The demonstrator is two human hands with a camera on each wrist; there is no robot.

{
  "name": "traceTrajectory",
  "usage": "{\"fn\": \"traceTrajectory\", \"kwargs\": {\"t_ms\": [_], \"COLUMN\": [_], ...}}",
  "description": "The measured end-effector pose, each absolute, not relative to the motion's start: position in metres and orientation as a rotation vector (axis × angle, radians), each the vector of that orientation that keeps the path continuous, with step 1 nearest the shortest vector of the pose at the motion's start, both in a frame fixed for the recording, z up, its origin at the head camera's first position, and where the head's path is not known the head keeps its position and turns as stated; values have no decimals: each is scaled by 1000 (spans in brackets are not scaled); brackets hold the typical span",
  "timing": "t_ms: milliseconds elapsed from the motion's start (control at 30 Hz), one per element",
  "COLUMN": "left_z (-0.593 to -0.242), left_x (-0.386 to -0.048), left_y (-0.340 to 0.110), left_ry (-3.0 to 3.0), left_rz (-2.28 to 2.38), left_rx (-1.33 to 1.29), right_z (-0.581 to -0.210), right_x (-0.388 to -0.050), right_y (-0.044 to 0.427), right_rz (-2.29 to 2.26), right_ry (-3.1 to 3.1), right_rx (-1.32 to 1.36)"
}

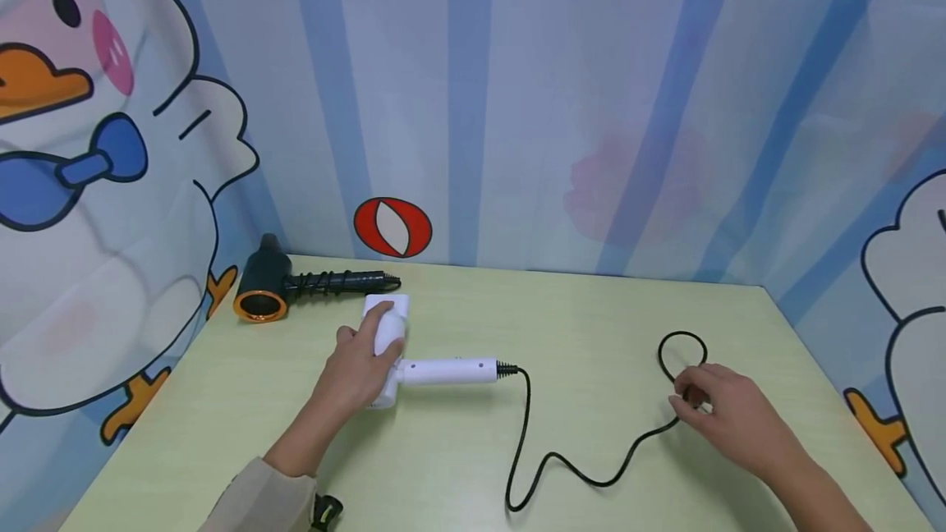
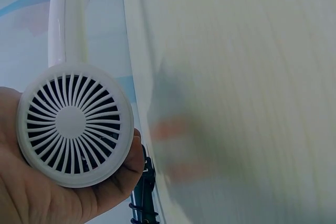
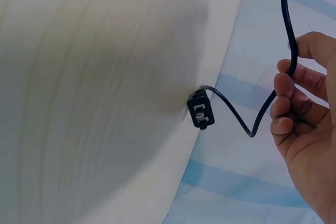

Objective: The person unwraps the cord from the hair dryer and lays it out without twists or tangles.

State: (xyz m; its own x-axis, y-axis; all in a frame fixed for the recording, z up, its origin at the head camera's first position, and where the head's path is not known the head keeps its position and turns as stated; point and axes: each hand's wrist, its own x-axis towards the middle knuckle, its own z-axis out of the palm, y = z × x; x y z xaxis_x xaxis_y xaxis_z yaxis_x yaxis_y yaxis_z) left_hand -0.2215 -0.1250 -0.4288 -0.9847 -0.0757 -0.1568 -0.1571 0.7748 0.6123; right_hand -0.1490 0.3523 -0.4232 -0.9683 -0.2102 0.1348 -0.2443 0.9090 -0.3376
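A white hair dryer lies on the table with its handle toward the right. My left hand grips it round the barrel; the left wrist view shows its round slatted intake grille against the palm. From the handle end a black power cord winds across the table to my right hand, which pinches it between thumb and fingers. Beyond the right fingers the cord makes a small loop. In the right wrist view a black plug-like block hangs at the cord's end; the hand hides it in the head view.
A dark hair dryer with an orange-ringed end lies at the back left of the pale table, its cord wrapped round its handle. A cartoon-printed cloth stands behind the table and along both sides.
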Motion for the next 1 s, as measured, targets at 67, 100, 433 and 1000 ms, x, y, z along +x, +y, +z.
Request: {"fn": "traceTrajectory", "kwargs": {"t_ms": [67,100,433,1000], "left_z": [-429,-429,-429,-432], "left_x": [-222,-222,-223,-229], "left_y": [-126,-126,-127,-129], "left_ry": [2844,2844,2832,2841], "left_rz": [995,994,991,895], "left_rx": [-185,-184,-179,-128], "right_z": [-424,-424,-427,-451], "right_x": [-150,-151,-161,-189], "right_y": [357,359,394,445], "right_rz": [551,548,556,334], "right_ry": [-2992,-2999,-3062,-3086], "right_rx": [332,318,138,-24]}}
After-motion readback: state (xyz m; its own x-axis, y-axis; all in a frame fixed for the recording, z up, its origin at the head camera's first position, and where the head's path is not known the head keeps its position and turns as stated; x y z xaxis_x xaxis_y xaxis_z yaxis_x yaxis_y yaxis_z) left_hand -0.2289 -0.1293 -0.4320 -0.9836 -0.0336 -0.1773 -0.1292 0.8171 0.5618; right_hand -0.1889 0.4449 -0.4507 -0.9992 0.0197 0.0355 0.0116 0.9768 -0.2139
